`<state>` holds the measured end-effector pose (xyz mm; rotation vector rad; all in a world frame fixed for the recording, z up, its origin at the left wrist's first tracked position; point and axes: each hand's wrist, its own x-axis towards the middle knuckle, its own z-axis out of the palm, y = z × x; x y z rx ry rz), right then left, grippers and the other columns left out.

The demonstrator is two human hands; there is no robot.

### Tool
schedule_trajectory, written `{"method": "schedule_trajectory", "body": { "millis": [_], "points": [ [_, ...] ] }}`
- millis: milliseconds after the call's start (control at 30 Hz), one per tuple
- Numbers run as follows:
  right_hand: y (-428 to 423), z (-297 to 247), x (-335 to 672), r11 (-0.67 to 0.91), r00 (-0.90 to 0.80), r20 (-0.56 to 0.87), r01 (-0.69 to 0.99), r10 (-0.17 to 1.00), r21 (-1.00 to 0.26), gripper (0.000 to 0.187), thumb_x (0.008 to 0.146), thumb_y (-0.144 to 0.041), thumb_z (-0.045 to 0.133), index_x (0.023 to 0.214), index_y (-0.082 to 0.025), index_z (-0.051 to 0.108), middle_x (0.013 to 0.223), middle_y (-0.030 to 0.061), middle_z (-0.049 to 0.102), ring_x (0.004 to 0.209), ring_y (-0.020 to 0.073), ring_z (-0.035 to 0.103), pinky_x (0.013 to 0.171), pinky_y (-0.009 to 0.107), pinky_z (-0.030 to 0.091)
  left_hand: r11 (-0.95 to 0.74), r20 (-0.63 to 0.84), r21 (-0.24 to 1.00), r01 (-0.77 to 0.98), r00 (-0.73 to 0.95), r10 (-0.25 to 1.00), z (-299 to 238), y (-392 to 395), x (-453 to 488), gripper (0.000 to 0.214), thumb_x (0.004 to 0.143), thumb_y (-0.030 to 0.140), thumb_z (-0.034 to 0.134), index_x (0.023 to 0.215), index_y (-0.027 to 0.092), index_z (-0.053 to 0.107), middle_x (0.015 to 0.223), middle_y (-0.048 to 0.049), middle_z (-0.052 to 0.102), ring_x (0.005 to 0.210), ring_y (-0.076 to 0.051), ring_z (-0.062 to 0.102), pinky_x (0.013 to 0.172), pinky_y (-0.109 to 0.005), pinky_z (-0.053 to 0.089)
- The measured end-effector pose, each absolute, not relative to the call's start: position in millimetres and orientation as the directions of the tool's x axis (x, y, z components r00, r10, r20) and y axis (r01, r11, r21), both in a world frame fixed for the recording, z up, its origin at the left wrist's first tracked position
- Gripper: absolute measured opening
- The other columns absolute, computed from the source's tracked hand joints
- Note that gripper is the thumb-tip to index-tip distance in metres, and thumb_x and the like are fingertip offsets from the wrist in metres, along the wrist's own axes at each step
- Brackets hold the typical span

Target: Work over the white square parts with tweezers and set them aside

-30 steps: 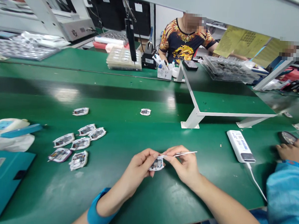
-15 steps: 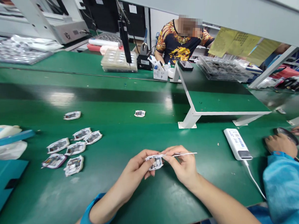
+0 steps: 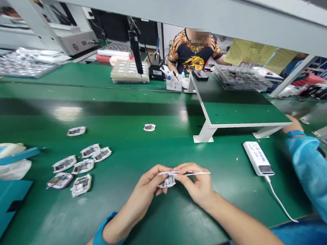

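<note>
My left hand (image 3: 146,182) pinches a small white-rimmed electronic part (image 3: 168,180) just above the green bench (image 3: 140,150). My right hand (image 3: 197,184) meets it from the right and grips thin metal tweezers (image 3: 196,173), whose tips rest on the part's top edge. Both hands are closed, fingertips almost touching. A cluster of several like parts (image 3: 79,165) lies to the left on the bench. Two single parts lie farther off, one at mid-bench (image 3: 149,127) and one at the left (image 3: 76,131).
A white device with a cable (image 3: 258,163) lies at the right. A low white-legged shelf (image 3: 235,111) stands behind it. A co-worker's blue sleeve (image 3: 309,163) reaches in from the right. A teal box (image 3: 0,205) and a white device (image 3: 3,152) sit at the left. Trays and another person are across the bench.
My hands have stayed together on the part, which is turned slightly. The co-worker's arm at the right has reached farther in, toward the shelf's leg.
</note>
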<state>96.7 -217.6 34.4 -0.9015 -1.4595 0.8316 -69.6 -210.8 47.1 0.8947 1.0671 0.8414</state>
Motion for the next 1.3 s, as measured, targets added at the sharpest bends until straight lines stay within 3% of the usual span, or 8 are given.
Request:
{"method": "schedule_trajectory", "body": {
  "millis": [133, 300, 567, 767, 867, 1033, 1167, 1300],
  "points": [
    [-216, 36, 98, 0.475, -0.027, 0.474, 0.067, 0.880, -0.878, 0.007, 0.082, -0.016, 0.071, 0.084, -0.023, 0.070, 0.085, 0.0047, 0.077, 0.081, 0.0201, 0.075, 0.076, 0.034, 0.060, 0.370, -0.321, 0.923, -0.107, 0.318, 0.892, 51, -210, -72, 0.024, 0.078, 0.037, 0.070, 0.092, 0.017, 0.068, 0.069, 0.0015, 0.060, 0.059, -0.011, 0.050, 0.053, -0.021, 0.036],
    [-213, 35, 100, 0.434, 0.011, 0.435, 0.050, 0.900, -0.900, 0.005, 0.082, -0.016, 0.070, 0.082, -0.022, 0.069, 0.080, 0.0051, 0.076, 0.077, 0.0210, 0.074, 0.072, 0.033, 0.060, 0.304, -0.254, 0.951, -0.051, 0.427, 0.868, 48, -210, -72, 0.043, 0.065, 0.023, 0.082, 0.103, 0.020, 0.061, 0.094, -0.0027, 0.066, 0.085, -0.017, 0.059, 0.077, -0.026, 0.046],
    [-213, 40, 102, 0.548, -0.009, 0.557, 0.200, 0.830, -0.813, 0.006, 0.083, -0.014, 0.069, 0.086, -0.020, 0.068, 0.085, 0.0072, 0.076, 0.081, 0.0190, 0.073, 0.075, 0.031, 0.058, 0.034, -0.110, 0.983, 0.181, 0.429, 0.896, 19, -195, -77, 0.024, 0.078, 0.031, 0.067, 0.095, 0.020, 0.055, 0.082, 0.0010, 0.060, 0.073, -0.016, 0.058, 0.066, -0.026, 0.047],
    [-217, 45, 100, 0.683, -0.069, 0.685, 0.194, 0.725, -0.704, 0.008, 0.084, -0.013, 0.069, 0.089, -0.020, 0.066, 0.083, 0.0070, 0.076, 0.081, 0.0195, 0.073, 0.081, 0.035, 0.057, -0.343, 0.133, 0.709, 0.616, 0.360, 0.923, 16, -148, -69, 0.026, 0.077, 0.021, 0.067, 0.103, 0.020, 0.065, 0.097, -0.0049, 0.069, 0.088, -0.022, 0.064, 0.079, -0.034, 0.051],
    [-217, 43, 99, 0.722, -0.137, 0.713, 0.227, 0.688, -0.653, 0.006, 0.085, -0.015, 0.068, 0.088, -0.019, 0.065, 0.082, 0.0074, 0.077, 0.078, 0.0186, 0.074, 0.084, 0.036, 0.055, -0.328, 0.215, 0.618, 0.715, 0.248, 0.945, 18, -105, -57, 0.031, 0.080, 0.024, 0.069, 0.110, 0.020, 0.066, 0.116, -0.0104, 0.065, 0.114, -0.030, 0.055, 0.101, -0.044, 0.041],
    [-217, 42, 99, 0.743, -0.178, 0.727, 0.270, 0.664, -0.612, 0.004, 0.087, -0.019, 0.067, 0.089, -0.020, 0.063, 0.082, 0.0063, 0.077, 0.075, 0.0167, 0.074, 0.084, 0.034, 0.055, -0.194, 0.265, 0.509, 0.839, 0.061, 0.962, 22, -45, -67, 0.058, 0.081, 0.031, 0.073, 0.132, 0.010, 0.053, 0.138, -0.0197, 0.053, 0.133, -0.040, 0.038, 0.110, -0.054, 0.030],
    [-219, 45, 99, 0.759, -0.187, 0.741, 0.272, 0.645, -0.592, 0.003, 0.089, -0.022, 0.064, 0.091, -0.022, 0.062, 0.079, 0.0045, 0.077, 0.075, 0.0158, 0.075, 0.082, 0.032, 0.055, -0.075, 0.218, 0.461, 0.884, -0.030, 0.976, 27, -30, -110, 0.038, 0.092, 0.032, 0.061, 0.127, 0.018, 0.056, 0.131, -0.0106, 0.058, 0.111, -0.028, 0.060, 0.092, -0.050, 0.051],
    [-221, 44, 97, 0.762, -0.208, 0.738, 0.280, 0.642, -0.584, 0.003, 0.090, -0.023, 0.064, 0.089, -0.021, 0.062, 0.081, 0.0061, 0.077, 0.077, 0.0162, 0.075, 0.083, 0.033, 0.054, -0.078, 0.163, 0.493, 0.866, -0.004, 0.987, 31, -31, -143, 0.034, 0.093, 0.032, 0.060, 0.124, 0.017, 0.058, 0.125, -0.0091, 0.061, 0.103, -0.026, 0.064, 0.085, -0.046, 0.055]
  ]
}}
